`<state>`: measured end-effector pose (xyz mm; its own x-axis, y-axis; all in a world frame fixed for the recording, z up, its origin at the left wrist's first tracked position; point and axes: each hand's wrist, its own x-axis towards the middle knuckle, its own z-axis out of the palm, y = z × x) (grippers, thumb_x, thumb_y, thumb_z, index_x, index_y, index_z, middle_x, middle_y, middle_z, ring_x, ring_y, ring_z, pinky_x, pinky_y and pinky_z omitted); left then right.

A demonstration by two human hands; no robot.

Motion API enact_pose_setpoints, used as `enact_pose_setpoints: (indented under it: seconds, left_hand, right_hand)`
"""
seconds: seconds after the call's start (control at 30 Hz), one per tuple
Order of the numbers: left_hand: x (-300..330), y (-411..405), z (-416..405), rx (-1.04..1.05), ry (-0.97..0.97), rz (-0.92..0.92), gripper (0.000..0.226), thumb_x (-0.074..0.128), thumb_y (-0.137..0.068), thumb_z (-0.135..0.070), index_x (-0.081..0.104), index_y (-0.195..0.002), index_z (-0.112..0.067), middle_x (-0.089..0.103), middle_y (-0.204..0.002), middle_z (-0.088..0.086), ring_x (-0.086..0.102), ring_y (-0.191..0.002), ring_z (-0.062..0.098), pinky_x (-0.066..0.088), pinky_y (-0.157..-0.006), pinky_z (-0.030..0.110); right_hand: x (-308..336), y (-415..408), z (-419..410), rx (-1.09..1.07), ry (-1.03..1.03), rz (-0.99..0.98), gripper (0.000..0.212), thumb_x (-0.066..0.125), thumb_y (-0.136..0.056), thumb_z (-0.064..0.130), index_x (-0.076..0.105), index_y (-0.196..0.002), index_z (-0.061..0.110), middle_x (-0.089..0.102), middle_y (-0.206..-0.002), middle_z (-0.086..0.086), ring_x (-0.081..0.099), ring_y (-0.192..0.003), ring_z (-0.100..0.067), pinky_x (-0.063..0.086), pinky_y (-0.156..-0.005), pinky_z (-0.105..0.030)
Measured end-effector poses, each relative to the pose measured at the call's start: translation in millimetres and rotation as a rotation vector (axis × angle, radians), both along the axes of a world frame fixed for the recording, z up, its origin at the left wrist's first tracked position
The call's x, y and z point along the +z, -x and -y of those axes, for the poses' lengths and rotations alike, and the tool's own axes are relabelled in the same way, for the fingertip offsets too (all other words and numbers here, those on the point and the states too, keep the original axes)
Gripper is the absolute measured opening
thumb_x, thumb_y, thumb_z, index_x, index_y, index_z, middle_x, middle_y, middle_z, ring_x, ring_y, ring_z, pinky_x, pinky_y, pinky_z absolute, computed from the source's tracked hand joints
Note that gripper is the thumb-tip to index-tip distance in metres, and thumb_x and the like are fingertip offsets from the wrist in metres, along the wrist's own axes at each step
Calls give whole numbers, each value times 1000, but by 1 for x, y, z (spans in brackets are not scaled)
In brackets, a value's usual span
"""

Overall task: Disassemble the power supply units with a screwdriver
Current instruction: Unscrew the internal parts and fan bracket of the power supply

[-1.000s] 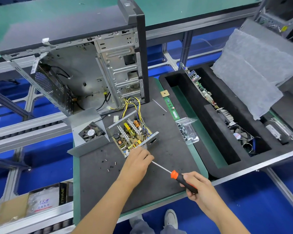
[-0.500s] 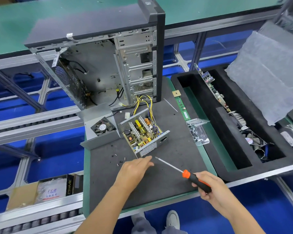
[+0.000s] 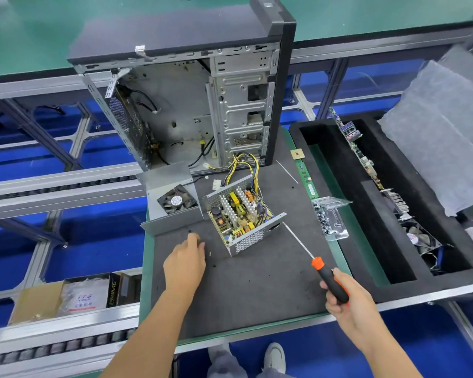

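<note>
Down at the lower left of the frame, a cardboard box point(image 3: 36, 302) with a bagged item sits under the conveyor rails. Moving right, the grey metal cover point(image 3: 170, 203) with its fan lies on the dark mat point(image 3: 257, 290), and behind it an open computer case point(image 3: 191, 85) stands upright in the upper centre. The left hand point(image 3: 185, 261) rests low on the mat just below that cover, its fingers bent down toward small loose screws point(image 3: 213, 259); whether it pinches one cannot be told. Right of it, at the frame's centre, the opened power supply unit point(image 3: 241, 216) sits tilted, circuit board exposed, yellow wires running back to the case. The right hand point(image 3: 344, 304) grips the screwdriver point(image 3: 329, 279) by its black and orange handle, the shaft's tip just beside the unit's right end. Further right lie a clear plastic screw container point(image 3: 329, 219) and a black foam tray point(image 3: 377, 241) holding boards and a fan.
</note>
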<state>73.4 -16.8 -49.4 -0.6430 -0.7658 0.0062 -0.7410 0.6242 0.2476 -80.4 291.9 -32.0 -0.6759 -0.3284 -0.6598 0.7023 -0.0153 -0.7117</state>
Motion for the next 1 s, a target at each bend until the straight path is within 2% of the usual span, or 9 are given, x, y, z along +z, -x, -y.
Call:
enact_pose_setpoints:
  seconds: [0.13,0.23,0.33,0.43,0.5,0.6,0.7,0.83,1.0]
  left_hand:
    - [-3,1,-2,29,-24,19,24,50,-102,-40,55,-107,-18,66,-98,1,63,-93,24,50,-65,36]
    - [7,7,-12,17,-47,-287,22,51,-101,-33,60,-96,-14,62,-91,3,59,-88,28,49,-71,41]
    - [29,30,-30,-239,-69,-460,37,49,-97,-43,67,-105,-12,62,-95,3,53,-93,25,44,-83,40]
    - [42,62,-47,-481,-168,-209,56,59,-93,-52,59,-131,-11,64,-116,6,53,-109,25,42,-96,40]
    - [42,73,-52,-499,-211,-63,44,57,-99,-40,54,-134,-14,61,-121,6,53,-114,28,42,-96,39]
    - [44,73,-49,-396,-262,-76,14,50,-102,-21,57,-114,-18,61,-109,2,55,-103,27,44,-81,39]
    - [48,60,-46,-445,-299,-58,13,50,-103,-21,57,-114,-21,61,-106,-1,54,-97,24,46,-80,38]
    - [51,33,-44,-560,-322,-44,9,50,-102,-22,58,-107,-23,62,-100,-5,54,-91,20,41,-76,32]
    - [59,17,-42,-579,-385,-7,24,55,-95,-51,60,-109,-33,62,-99,-16,55,-90,9,43,-76,28]
  right_hand:
    - [4,0,2,-23,43,-5,21,55,-99,25,62,-102,6,62,-80,-15,40,-47,-14,31,-39,-22]
    - [6,1,4,-60,81,3,20,54,-99,26,60,-99,6,61,-80,-15,41,-47,-15,32,-39,-22]
    - [8,4,7,-102,131,24,21,53,-99,26,60,-96,7,60,-79,-14,40,-47,-14,32,-39,-22]
    - [11,6,12,-136,184,40,21,52,-99,26,60,-94,8,60,-78,-13,40,-49,-14,32,-40,-22]
    - [14,9,15,-151,206,22,20,55,-97,25,62,-96,6,61,-79,-14,41,-51,-15,34,-41,-22]
    - [19,17,17,-162,195,-62,23,61,-90,21,64,-105,4,65,-84,-15,47,-55,-16,38,-45,-23]
    - [25,25,15,-135,119,-230,18,62,-93,10,72,-107,10,64,-83,-9,53,-59,-16,46,-51,-23]
    - [49,38,15,-19,-138,-575,24,76,-85,19,71,-107,28,69,-84,0,63,-65,-14,54,-62,-19]
    - [86,54,26,66,-276,-890,26,80,-79,24,68,-98,36,68,-83,13,62,-71,-2,46,-66,-6]
